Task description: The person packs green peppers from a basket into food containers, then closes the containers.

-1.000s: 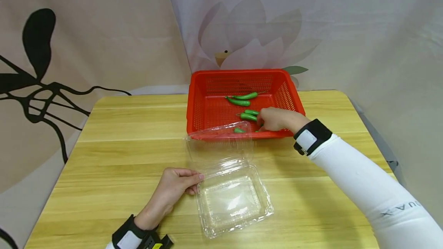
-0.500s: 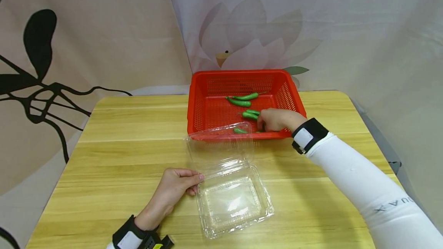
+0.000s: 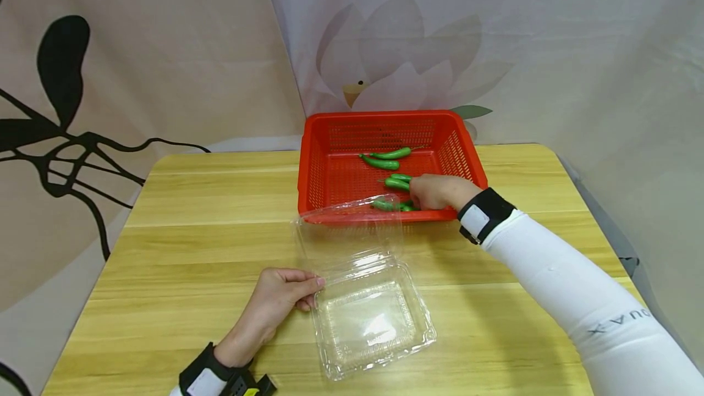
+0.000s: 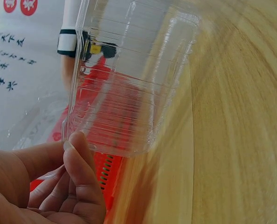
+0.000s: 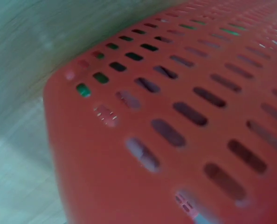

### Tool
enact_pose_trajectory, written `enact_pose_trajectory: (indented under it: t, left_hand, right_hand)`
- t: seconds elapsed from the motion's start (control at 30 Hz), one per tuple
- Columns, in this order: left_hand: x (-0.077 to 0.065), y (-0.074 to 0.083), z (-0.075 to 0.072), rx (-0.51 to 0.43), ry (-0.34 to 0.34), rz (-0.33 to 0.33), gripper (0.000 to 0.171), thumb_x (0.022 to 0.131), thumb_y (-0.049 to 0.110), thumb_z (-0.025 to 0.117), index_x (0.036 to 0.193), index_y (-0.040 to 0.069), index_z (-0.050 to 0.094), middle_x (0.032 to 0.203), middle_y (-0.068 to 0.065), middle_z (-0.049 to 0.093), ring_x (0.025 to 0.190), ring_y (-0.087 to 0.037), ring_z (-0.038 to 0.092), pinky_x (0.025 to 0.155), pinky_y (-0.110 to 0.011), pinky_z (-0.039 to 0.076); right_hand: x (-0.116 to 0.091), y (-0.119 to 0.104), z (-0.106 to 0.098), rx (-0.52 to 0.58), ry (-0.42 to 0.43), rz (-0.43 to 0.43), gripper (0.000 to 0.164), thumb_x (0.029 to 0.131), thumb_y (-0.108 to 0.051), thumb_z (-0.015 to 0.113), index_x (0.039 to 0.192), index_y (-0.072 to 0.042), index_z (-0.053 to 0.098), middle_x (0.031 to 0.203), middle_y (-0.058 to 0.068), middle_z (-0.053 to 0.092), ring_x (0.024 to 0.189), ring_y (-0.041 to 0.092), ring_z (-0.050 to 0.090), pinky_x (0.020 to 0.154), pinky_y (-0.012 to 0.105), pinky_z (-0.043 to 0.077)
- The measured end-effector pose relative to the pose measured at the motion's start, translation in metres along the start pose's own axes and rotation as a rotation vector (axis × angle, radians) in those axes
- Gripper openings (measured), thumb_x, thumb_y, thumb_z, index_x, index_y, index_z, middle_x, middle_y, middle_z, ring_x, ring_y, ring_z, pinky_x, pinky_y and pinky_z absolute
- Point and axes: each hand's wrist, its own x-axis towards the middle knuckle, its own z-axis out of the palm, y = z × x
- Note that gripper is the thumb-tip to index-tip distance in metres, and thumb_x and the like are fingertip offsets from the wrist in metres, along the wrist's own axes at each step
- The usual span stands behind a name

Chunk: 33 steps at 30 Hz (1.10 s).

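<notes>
My left hand (image 3: 283, 301) pinches the left edge of a clear plastic clamshell container (image 3: 374, 322) between thumb and fingers. The container lies opened out on the table, its lid (image 3: 349, 237) tilted up against the basket's front. In the left wrist view the thumb and fingertips meet at the container's rim (image 4: 68, 116). My right hand (image 3: 437, 191) reaches down into a red plastic basket (image 3: 341, 179), among green chili peppers (image 3: 396, 184). Its fingertips are hidden, so whether they hold a pepper is unclear. The right wrist view shows mainly the basket's slotted wall (image 5: 166, 107).
Two more green chili peppers (image 3: 379, 162) lie towards the back of the basket. Another pepper (image 3: 383, 205) shows through the lid near the front wall. Everything stands on a wooden table (image 3: 198, 231), with a printed cloth (image 3: 220, 47) hanging behind it.
My right hand has shifted slightly within the basket, and more green pepper now shows beside its fingers near the front wall. The left hand and the container have stayed put.
</notes>
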Motion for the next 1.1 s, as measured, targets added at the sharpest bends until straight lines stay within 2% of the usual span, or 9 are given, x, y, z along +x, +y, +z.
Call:
enact_pose_trajectory:
  t: [0.17,0.27,0.6,0.7,0.87,1.0,1.1]
  left_hand:
    - [0.000,0.000,-0.001,-0.001,-0.001,0.004,0.024,0.092,0.006,0.081,0.105,-0.013,0.075,0.071,-0.008,0.070,0.059,-0.011,0.065,0.056,-0.022,0.058]
    - [0.000,0.000,-0.001,-0.002,-0.003,0.005,0.024,0.092,0.006,0.081,0.105,-0.013,0.075,0.072,-0.008,0.071,0.060,-0.012,0.065,0.056,-0.022,0.058]
    - [-0.001,0.001,-0.002,-0.004,-0.003,0.004,0.023,0.092,0.006,0.081,0.104,-0.013,0.075,0.072,-0.009,0.071,0.060,-0.012,0.065,0.056,-0.022,0.058]
    - [-0.001,0.000,-0.002,-0.001,-0.001,0.001,0.023,0.092,0.006,0.081,0.103,-0.013,0.075,0.072,-0.009,0.071,0.060,-0.012,0.065,0.056,-0.023,0.058]
    - [-0.001,0.000,-0.002,0.001,-0.003,0.002,0.022,0.092,0.007,0.081,0.103,-0.012,0.075,0.072,-0.008,0.071,0.059,-0.012,0.065,0.055,-0.023,0.058]
    - [-0.001,0.000,-0.002,-0.004,-0.011,0.000,0.022,0.092,0.006,0.081,0.102,-0.013,0.075,0.073,-0.011,0.072,0.059,-0.013,0.066,0.055,-0.024,0.058]
    - [-0.001,0.000,-0.001,-0.004,-0.017,0.003,0.022,0.092,0.006,0.081,0.102,-0.013,0.075,0.073,-0.011,0.072,0.059,-0.013,0.066,0.054,-0.024,0.058]
  right_hand:
    - [0.001,-0.003,0.000,-0.022,0.007,0.030,0.008,0.102,-0.007,0.064,0.099,-0.003,0.071,0.085,0.008,0.060,0.077,0.022,0.055,0.071,0.031,0.045]
    - [0.001,-0.005,0.000,-0.025,0.008,0.033,0.009,0.103,-0.008,0.065,0.101,-0.002,0.071,0.085,0.008,0.060,0.077,0.022,0.056,0.071,0.031,0.046]
    - [0.004,-0.003,0.002,-0.056,0.035,0.011,0.019,0.103,-0.009,0.064,0.085,-0.006,0.067,0.074,0.004,0.052,0.070,0.020,0.052,0.066,0.029,0.042]
    - [0.004,-0.002,0.003,-0.055,0.043,0.014,0.019,0.103,-0.010,0.066,0.084,-0.007,0.066,0.074,0.004,0.052,0.071,0.021,0.052,0.067,0.030,0.043]
    - [0.000,-0.001,0.002,-0.050,0.060,-0.018,0.026,0.103,-0.011,0.066,0.077,-0.008,0.063,0.069,0.001,0.048,0.066,0.018,0.048,0.063,0.028,0.040]
    - [-0.005,0.001,-0.001,-0.036,0.075,-0.052,0.030,0.098,-0.007,0.070,0.070,-0.009,0.061,0.064,-0.002,0.038,0.061,0.015,0.039,0.058,0.027,0.032]
    - [-0.009,0.003,-0.003,0.014,0.105,-0.067,0.030,0.093,-0.007,0.077,0.069,-0.009,0.061,0.062,-0.003,0.035,0.059,0.014,0.035,0.057,0.027,0.030]
